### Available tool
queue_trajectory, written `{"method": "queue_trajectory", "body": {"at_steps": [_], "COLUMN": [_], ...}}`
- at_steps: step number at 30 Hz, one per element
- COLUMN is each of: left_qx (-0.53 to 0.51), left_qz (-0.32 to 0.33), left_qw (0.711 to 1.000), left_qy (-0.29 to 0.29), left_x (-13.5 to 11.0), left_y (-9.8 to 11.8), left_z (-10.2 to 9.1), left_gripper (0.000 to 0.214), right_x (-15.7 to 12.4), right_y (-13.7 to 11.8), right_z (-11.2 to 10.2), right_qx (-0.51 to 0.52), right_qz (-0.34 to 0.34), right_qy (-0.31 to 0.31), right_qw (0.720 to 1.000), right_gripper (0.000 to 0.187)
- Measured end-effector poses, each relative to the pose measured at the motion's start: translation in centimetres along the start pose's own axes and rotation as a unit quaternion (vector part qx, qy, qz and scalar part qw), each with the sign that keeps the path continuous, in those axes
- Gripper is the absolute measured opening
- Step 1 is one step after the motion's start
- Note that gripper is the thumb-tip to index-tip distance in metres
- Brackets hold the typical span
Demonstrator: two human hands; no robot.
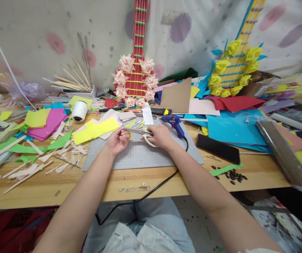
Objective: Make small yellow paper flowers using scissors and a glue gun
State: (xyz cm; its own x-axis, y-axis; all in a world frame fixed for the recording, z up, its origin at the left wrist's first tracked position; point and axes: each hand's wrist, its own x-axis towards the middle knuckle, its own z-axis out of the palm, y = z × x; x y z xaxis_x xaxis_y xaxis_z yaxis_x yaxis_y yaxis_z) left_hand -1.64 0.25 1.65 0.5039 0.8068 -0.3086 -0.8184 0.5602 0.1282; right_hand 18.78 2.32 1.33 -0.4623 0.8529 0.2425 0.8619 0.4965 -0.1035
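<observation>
One white spool (79,111) is sitting at left, and yellow paper (100,129) is lying just beside the left hand (118,141). That hand's fingers are curling narrowly together at the tips of one pair of scissors (137,131); whether they are pinching something small, I cannot tell. Behind, one red guitar model (135,79) is bearing eight pink flowers (126,64). The scissors are pointing left above one gray cutting mat (145,158), the right hand (159,135) gripping their handles. Rightward, one blue glue gun (175,124) is resting, then one black phone (218,148).
</observation>
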Motion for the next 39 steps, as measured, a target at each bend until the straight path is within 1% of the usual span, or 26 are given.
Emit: {"method": "queue_trajectory", "body": {"at_steps": [3,8,14,28,33,39], "left_qx": [0.001,-0.002,0.008,0.012,0.024,0.013], "left_qz": [-0.002,-0.006,-0.012,-0.005,-0.007,-0.018], "left_qw": [1.0,1.0,1.0,1.0,1.0,1.0], "left_qy": [-0.004,0.011,-0.009,-0.006,-0.014,-0.014], "left_x": [0.01,-0.04,-0.07,-0.14,-0.11,-0.12], "left_y": [0.03,0.03,0.08,0.02,0.07,0.05], "left_z": [-0.06,0.03,-0.09,-0.08,-0.11,-0.2], "left_gripper": [0.022,0.023,0.026,0.026,0.027,0.03], "right_x": [0.0,-0.02,-0.04,0.0,0.07,0.07], "right_y": [-0.04,-0.18,-0.17,0.09,0.25,0.29], "right_z": [-0.04,-0.23,-0.2,0.13,0.07,-0.02], "right_qx": [-0.005,-0.013,-0.011,-0.013,-0.004,0.01], "right_qz": [-0.003,0.009,0.004,0.008,-0.003,-0.026], "right_qy": [0.004,-0.003,0.0,-0.01,0.0,0.007], "right_qw": [1.0,1.0,1.0,1.0,1.0,1.0], "right_gripper": [0.041,0.04,0.039,0.039,0.039,0.037]}}
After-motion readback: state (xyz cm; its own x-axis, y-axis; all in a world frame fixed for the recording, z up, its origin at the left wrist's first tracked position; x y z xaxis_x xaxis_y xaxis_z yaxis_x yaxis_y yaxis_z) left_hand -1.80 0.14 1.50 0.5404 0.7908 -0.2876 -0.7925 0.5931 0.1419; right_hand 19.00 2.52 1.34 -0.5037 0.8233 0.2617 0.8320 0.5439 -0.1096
